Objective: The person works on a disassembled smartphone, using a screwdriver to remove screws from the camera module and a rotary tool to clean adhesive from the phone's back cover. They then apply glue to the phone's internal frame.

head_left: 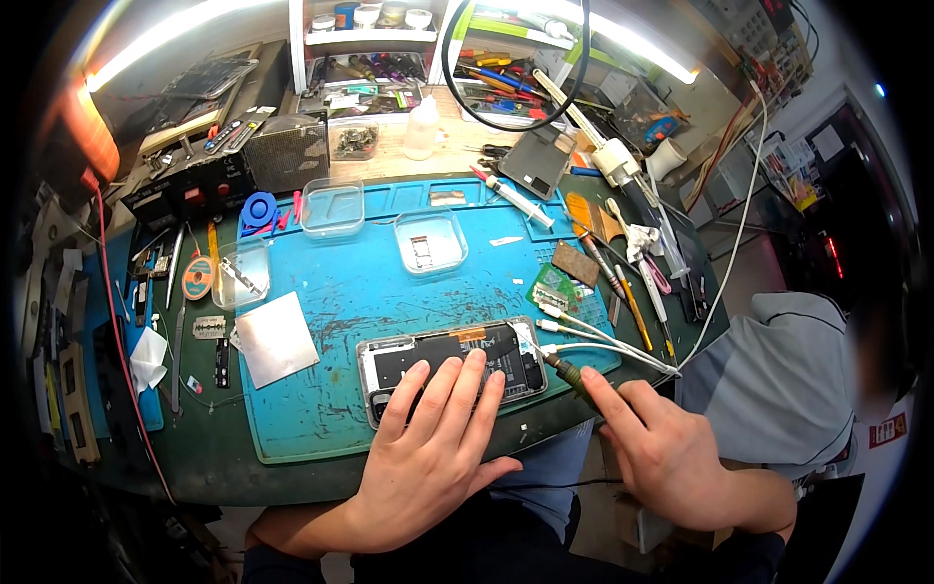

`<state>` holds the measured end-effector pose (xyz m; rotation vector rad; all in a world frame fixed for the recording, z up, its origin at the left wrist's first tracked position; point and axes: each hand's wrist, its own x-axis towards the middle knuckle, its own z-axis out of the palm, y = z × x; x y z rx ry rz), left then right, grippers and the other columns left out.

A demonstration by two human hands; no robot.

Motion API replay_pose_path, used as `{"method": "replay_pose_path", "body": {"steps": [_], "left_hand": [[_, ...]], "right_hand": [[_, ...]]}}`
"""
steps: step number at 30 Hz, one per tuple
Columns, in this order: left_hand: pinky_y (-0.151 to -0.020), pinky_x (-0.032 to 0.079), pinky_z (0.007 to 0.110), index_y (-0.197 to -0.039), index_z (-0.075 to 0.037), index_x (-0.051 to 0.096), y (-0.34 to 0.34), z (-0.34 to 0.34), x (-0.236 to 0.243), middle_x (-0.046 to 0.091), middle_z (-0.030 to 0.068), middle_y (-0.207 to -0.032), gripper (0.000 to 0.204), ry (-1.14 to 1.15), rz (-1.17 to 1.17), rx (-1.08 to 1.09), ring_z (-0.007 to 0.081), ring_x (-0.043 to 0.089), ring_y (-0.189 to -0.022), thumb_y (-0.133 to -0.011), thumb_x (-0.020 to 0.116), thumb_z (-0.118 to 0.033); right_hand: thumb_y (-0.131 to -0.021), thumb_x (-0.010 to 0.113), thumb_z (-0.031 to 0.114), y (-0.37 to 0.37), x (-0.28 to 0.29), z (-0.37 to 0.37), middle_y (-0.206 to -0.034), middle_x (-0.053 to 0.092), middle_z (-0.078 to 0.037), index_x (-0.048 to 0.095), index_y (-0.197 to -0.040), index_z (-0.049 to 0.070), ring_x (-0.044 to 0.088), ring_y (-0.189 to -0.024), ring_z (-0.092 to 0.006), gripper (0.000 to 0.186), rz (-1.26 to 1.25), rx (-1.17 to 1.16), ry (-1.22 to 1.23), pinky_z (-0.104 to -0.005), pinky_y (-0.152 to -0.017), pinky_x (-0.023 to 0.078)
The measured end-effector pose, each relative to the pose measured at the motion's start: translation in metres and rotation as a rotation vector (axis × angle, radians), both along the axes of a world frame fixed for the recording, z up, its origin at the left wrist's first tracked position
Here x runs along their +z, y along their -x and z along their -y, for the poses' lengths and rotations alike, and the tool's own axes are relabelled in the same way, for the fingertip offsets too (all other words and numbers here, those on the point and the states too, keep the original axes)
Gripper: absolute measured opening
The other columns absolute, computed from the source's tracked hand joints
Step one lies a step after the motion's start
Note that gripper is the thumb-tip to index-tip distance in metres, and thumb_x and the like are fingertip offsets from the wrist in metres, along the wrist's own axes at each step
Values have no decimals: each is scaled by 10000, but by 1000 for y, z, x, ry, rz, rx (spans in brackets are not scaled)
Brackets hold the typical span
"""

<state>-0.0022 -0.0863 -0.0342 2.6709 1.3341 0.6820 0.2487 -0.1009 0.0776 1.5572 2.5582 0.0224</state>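
Observation:
An opened phone (516, 360) with dark internals lies on the blue work mat (321, 428) near its front edge. My left hand (433, 448) rests flat over the phone's lower left part, fingers slightly spread on it. My right hand (671, 453) grips a green-handled screwdriver (574, 380), its fine shaft reaching the phone's right end. White cables (613, 355) with several plugs lie just right of the phone, by a green circuit board (550, 287). A square metal plate (277, 341) is to the left.
Clear trays (428, 263), a syringe (514, 200), a dropper bottle (420, 131), a solder spool (199, 277) and tools (642, 326) surround the work spot. Shelves (370, 37) stand behind. A person in grey (778, 380) is close on the right, beside the bench.

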Motion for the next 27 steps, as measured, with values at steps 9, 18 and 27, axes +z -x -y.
{"method": "replay_pose_path", "body": {"steps": [9,18,27], "left_hand": [[-1308,288,515,-1457,-28,663,0,0,1,612,167,-1552,848,-23,-24,15,298,537,-1464,-886,754,-649],[-1312,284,510,-1462,-28,663,1,0,0,611,169,-1555,850,-18,-22,7,296,533,-1468,-888,756,-649],[-1280,315,530,-1480,-33,650,0,1,0,583,156,-1582,901,-15,-10,11,308,526,-1448,-830,822,-632]], "right_hand": [[-821,682,-10,2,-2,-4,-942,522,-76,535,-1629,70,640,-723,-219,825,-16,8,-13,-349,-555,557],[-816,686,-5,8,-3,-2,-939,525,-68,531,-1635,72,638,-721,-201,837,1,12,-18,-339,-555,556],[-812,687,12,11,-1,3,-937,520,-61,538,-1635,93,626,-705,-187,841,12,28,-27,-327,-545,549]]}}
